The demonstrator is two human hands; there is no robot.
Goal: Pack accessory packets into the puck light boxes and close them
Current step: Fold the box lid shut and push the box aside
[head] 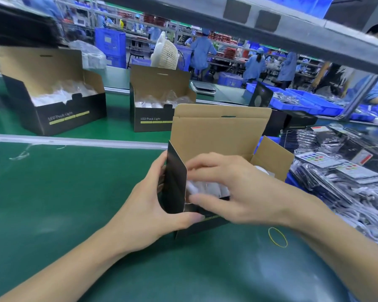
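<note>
An open black puck light box (222, 129) with a brown inner lid stands upright on the green mat in front of me. My left hand (153, 205) grips its left side flap (175, 182), thumb along the box's front edge. My right hand (231, 188) reaches over the opening, its blurred fingers spread on the white plastic-wrapped contents (205, 188) inside. A heap of accessory packets (340, 171) with remote controls lies to the right of the box.
Two more open "LED Puck Light" boxes (52, 101) (155, 103) stand on the green conveyor belt (118, 125) behind. A yellow rubber band (277, 236) lies on the mat near my right wrist. Blue bins (303, 103) sit at back right; a grey shelf (271, 25) hangs overhead.
</note>
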